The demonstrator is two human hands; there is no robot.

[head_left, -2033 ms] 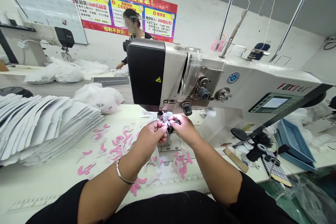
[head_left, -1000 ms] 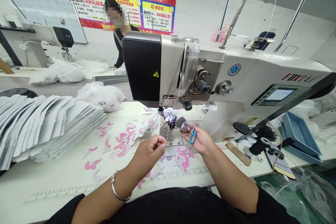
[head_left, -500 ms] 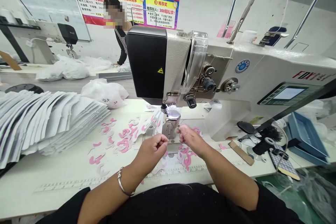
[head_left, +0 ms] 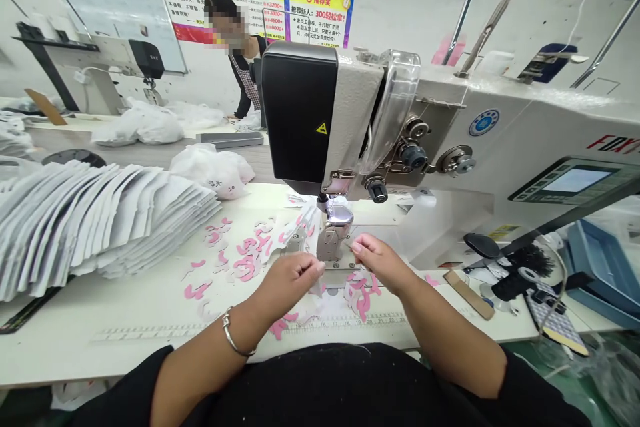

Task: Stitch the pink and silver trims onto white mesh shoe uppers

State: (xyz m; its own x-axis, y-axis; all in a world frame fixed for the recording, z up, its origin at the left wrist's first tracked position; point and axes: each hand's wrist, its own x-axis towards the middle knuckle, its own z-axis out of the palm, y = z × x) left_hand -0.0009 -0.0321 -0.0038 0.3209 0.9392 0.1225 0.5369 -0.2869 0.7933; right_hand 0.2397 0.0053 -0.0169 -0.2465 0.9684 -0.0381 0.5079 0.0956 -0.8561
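Since the frame two seconds back, the hands have drawn apart from the needle, and the small blue snips seen earlier in the right hand no longer show. The white-and-pink fabric piece lies on the sewing table, just left of the chrome presser foot and partly raised along its edge. The left hand sits just in front of the foot, its fingertips pressed together in a pinch. We cannot tell whether they hold a fine thread or nothing. The right hand is nearest the foot's right side, its fingers loosely bunched, and we cannot tell whether they grip anything.

We judge the main risk to be the fingertips working this close to the needle, where a slip could catch skin. A loose thread end could also snag, or the raised piece could shift and pull a seam off line. The pink fabric scraps strewn around the hands could drift under the foot. Farther left, a stack of white cut pieces fans toward the table's edge, with white plastic bags behind it. The black-capped machine head blocks the view ahead, and a co-worker stands beyond it, upper left.
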